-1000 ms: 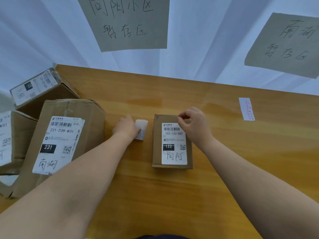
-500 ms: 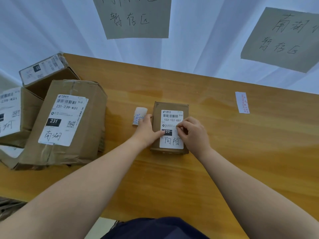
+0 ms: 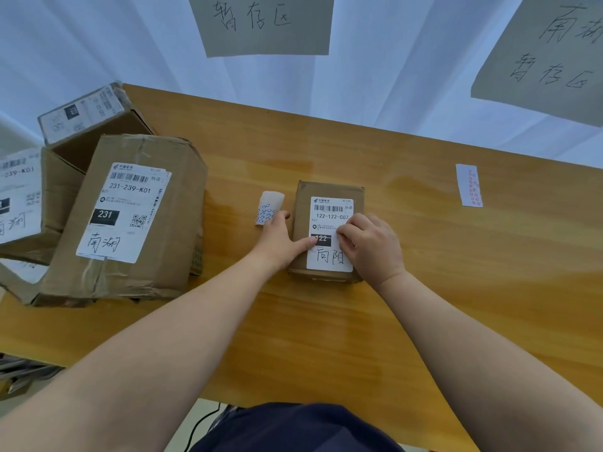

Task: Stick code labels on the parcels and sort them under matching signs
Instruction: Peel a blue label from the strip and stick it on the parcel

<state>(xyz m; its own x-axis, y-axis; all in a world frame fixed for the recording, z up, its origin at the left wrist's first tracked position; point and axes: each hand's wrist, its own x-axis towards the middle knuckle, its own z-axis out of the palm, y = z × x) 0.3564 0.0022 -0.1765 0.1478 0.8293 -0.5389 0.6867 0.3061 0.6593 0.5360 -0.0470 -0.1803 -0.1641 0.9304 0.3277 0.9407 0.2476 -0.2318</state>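
Observation:
A small brown parcel (image 3: 329, 190) lies in the middle of the wooden table (image 3: 440, 288). Its white shipping label (image 3: 331, 213) reads 122-122-C07. My left hand (image 3: 277, 241) braces the parcel's left side, thumb across the label's black 122 box, fingertips touching a curled sheet of blue code stickers (image 3: 269, 207). My right hand (image 3: 372, 246) presses bent fingertips onto the label's middle right; whatever is under them is hidden. A strip of red code stickers (image 3: 470, 185) lies apart at the right.
A big parcel labelled 231-239-K01 (image 3: 163, 223) lies at the left, with two more parcels (image 3: 88, 115) (image 3: 23, 197) behind and beside it. Two grey handwritten signs hang on the white curtain, one above centre (image 3: 261, 24), one at the upper right (image 3: 548, 60).
My right hand came down from the parcel's top edge onto the label's middle. My left hand left the blue sticker sheet and moved against the parcel's left side.

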